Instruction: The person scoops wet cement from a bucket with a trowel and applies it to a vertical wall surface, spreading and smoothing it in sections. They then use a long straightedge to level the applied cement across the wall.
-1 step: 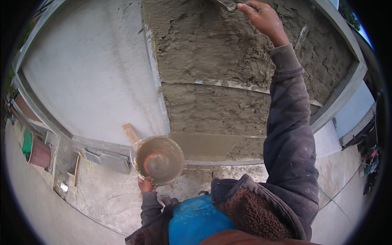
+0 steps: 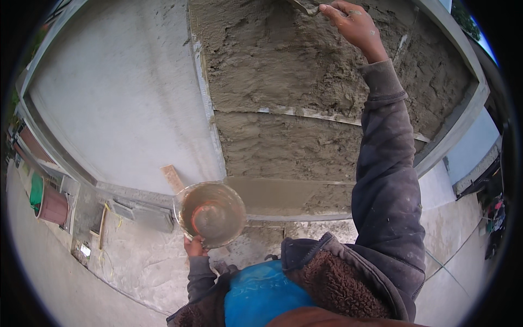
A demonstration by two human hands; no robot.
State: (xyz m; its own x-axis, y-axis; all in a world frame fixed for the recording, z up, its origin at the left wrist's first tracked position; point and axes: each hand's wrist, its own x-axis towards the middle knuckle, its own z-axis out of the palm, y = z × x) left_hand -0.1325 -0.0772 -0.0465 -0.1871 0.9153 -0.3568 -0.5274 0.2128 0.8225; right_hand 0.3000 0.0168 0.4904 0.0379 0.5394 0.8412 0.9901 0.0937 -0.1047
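My right hand (image 2: pixel 355 24) is raised at the far end of my stretched arm, closed round the handle of a trowel (image 2: pixel 303 8). Only part of the trowel shows; its blade runs up to the picture's top edge. It is at the rough, wet grey mortar (image 2: pixel 272 65) that covers this wall panel. Low in front of me, my left hand (image 2: pixel 195 245) grips the near rim of a bucket (image 2: pixel 235 210). Grey mortar coats the bucket's inside, with a reddish-orange ring showing near its bottom.
A smooth pale wall panel (image 2: pixel 120 92) adjoins the mortar on the left. A thin strip (image 2: pixel 310 114) crosses the mortar. Behind the bucket a wooden board (image 2: pixel 172 177) leans. A brownish tub (image 2: pixel 53 204) with something green stands far left. A concrete frame (image 2: pixel 463 117) edges the panel at right.
My right hand and the trowel have shifted very slightly to the right. The left hand and the bucket stay in place.
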